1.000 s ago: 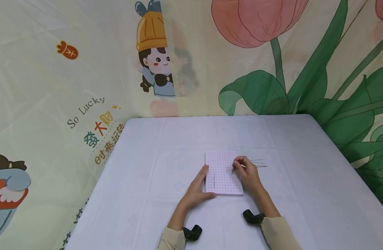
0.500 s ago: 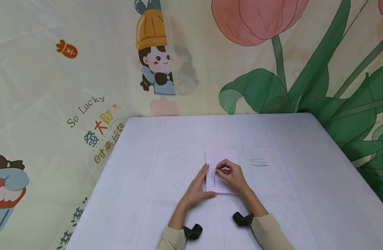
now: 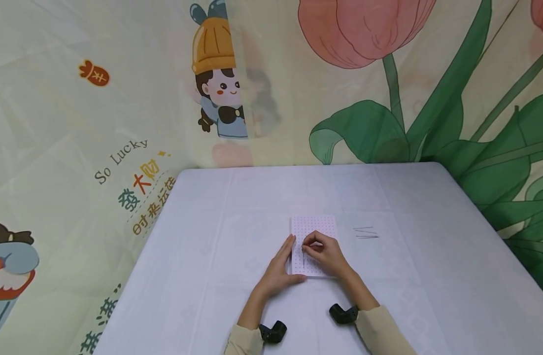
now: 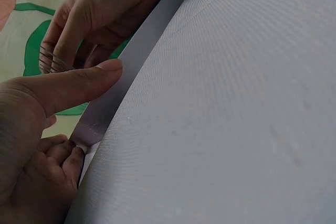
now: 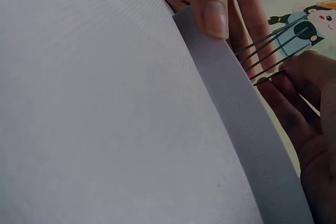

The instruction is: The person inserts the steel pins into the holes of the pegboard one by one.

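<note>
A white pegboard with rows of small holes lies on the table. My left hand braces its near-left corner, fingers stretched along the left side and thumb against the near edge. Over the left half of the board, my right hand pinches a thin metal rod between thumb and fingertip. In the right wrist view, several similar rods rise from the board close beside the pinched one. The lower end of the held rod meets the board's edge line in that view, so its contact with a hole is hidden.
To the right of the board, several loose thin rods lie on the white tablecloth. A printed cloth backdrop hangs behind the table. Black wrist cameras are strapped to both forearms.
My right hand has moved from the board's right edge leftward across it to the standing rods, then shifted slightly further left. The left hand stays at the corner.
</note>
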`<state>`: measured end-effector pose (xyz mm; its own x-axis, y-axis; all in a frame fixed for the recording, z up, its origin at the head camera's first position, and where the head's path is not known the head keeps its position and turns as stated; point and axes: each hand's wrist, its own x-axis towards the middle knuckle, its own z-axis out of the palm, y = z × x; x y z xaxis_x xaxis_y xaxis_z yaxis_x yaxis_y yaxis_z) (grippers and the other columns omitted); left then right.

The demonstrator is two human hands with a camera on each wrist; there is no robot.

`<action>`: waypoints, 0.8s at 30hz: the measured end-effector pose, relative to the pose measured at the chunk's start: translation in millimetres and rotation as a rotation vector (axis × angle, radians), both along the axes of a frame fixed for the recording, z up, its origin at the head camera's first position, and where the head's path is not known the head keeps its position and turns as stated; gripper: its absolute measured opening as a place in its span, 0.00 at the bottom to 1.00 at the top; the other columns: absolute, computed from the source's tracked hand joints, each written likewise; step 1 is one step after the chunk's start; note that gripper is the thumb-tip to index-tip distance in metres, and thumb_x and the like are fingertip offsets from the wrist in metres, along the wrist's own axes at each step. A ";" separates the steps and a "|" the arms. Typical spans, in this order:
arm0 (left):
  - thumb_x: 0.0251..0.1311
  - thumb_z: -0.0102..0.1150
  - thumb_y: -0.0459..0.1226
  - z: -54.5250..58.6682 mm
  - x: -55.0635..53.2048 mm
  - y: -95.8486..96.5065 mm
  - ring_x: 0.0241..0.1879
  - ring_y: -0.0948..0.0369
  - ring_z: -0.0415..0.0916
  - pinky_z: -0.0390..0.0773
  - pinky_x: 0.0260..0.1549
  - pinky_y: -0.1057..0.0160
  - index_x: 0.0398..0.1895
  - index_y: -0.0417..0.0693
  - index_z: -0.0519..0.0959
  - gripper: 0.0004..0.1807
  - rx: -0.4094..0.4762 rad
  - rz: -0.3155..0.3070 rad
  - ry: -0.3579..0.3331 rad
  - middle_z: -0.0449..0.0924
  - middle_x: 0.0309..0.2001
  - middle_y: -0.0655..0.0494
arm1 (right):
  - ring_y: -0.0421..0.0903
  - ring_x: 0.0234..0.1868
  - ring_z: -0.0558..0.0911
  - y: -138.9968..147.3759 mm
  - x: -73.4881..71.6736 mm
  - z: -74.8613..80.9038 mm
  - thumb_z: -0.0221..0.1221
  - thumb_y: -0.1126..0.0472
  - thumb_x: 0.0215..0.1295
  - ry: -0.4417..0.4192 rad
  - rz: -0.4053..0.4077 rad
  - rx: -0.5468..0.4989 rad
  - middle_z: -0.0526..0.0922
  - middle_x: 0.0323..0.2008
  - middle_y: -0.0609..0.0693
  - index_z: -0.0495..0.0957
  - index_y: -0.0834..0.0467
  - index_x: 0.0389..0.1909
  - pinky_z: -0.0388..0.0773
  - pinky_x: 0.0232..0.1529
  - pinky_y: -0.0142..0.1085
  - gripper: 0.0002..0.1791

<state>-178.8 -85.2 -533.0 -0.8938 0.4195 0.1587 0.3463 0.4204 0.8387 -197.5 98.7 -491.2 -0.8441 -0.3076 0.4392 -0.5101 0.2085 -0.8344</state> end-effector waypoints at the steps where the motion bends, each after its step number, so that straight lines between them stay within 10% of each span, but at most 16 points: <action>1: 0.42 0.72 0.45 -0.2 0.4 0.2 0.70 0.58 0.42 0.50 0.65 0.53 0.73 0.51 0.46 0.57 0.002 -0.001 -0.001 0.41 0.73 0.54 | 0.54 0.35 0.81 -0.1 0.6 0.0 0.61 0.76 0.53 0.005 0.003 0.007 0.81 0.30 0.59 0.75 0.71 0.32 0.81 0.38 0.38 0.06; 24: 0.42 0.71 0.47 0.6 0.8 -0.4 0.70 0.58 0.42 0.50 0.65 0.54 0.73 0.50 0.46 0.57 0.005 -0.004 0.013 0.42 0.73 0.54 | 0.51 0.34 0.82 -2.7 1.8 0.8 0.61 0.75 0.53 0.062 -0.020 0.130 0.81 0.29 0.57 0.76 0.68 0.31 0.81 0.38 0.41 0.05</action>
